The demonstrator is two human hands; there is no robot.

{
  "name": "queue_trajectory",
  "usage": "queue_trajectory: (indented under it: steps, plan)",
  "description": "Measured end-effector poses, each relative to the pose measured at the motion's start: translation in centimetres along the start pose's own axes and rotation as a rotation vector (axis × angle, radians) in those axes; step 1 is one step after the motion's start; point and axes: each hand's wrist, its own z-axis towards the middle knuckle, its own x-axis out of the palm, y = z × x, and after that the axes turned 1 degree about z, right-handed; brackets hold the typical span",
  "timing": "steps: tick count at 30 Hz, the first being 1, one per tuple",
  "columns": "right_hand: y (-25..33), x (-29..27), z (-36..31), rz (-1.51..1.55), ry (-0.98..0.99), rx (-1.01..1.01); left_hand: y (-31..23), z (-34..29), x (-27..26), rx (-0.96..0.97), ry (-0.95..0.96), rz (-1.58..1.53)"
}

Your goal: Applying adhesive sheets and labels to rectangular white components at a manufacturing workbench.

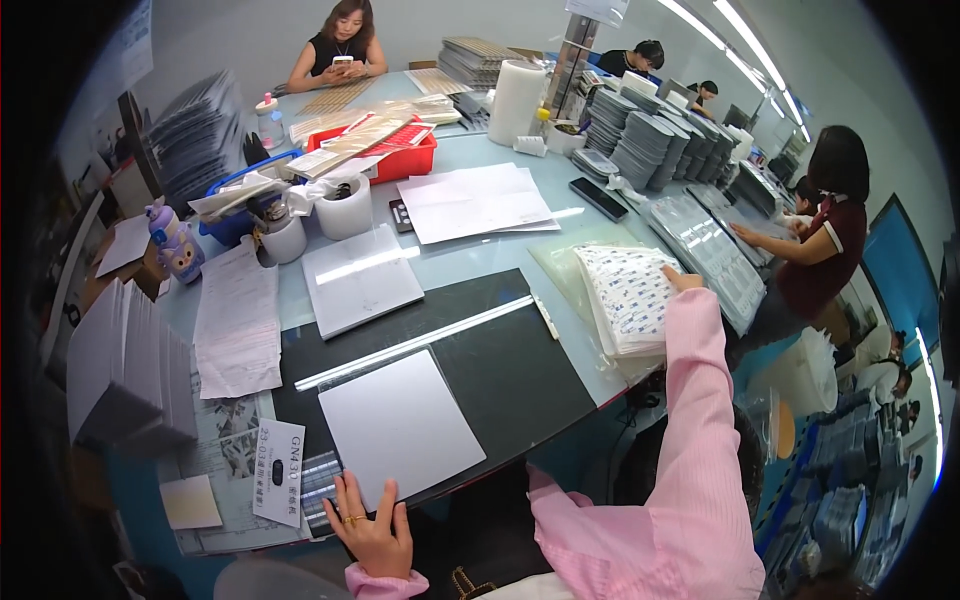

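My left hand (374, 530) lies with fingers spread at the near edge of a white sheet (400, 425), touching it. That sheet rests on a black mat (510, 370), below a pale metal straight strip (420, 342). On the right, my right hand (684, 281) has its fingers bent at the upper right corner of the top patterned sheet (625, 295), which bears small blue marks. It seems to pinch that corner; the fingertips are partly hidden. Beneath it lies a stack of similar sheets on clear plastic film (565, 260).
Left of the mat are a white paper stack (362, 282), a crumpled paper (238, 325) and a label card (279, 472). Further back stand a red bin (405, 155), a white roll (343, 207) and a phone (598, 200). Co-workers sit and stand around the table.
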Motion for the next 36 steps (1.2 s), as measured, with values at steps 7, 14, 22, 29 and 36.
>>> queue_trajectory:
  steps: [7,14,22,29,36]
  plan:
    - [-2.9,0.9,4.1,0.175,-0.015,-0.15,-0.1,-0.3,-0.1,-0.015,-0.007,-0.009]
    - [-1.9,-2.3,2.8,-0.156,-0.168,-0.112,-0.3,0.0,0.5,0.016,-0.017,-0.041]
    - [9.3,3.4,-14.9,-0.339,-0.136,-1.05,-0.1,-0.2,0.4,0.006,-0.005,0.035]
    - [12.9,7.5,-12.9,-0.498,0.039,-0.517,-0.3,-0.2,0.3,0.003,-0.001,0.048]
    - [9.2,1.7,-4.0,-0.43,-0.104,-0.718,0.3,-0.2,0.5,0.031,-0.007,0.046]
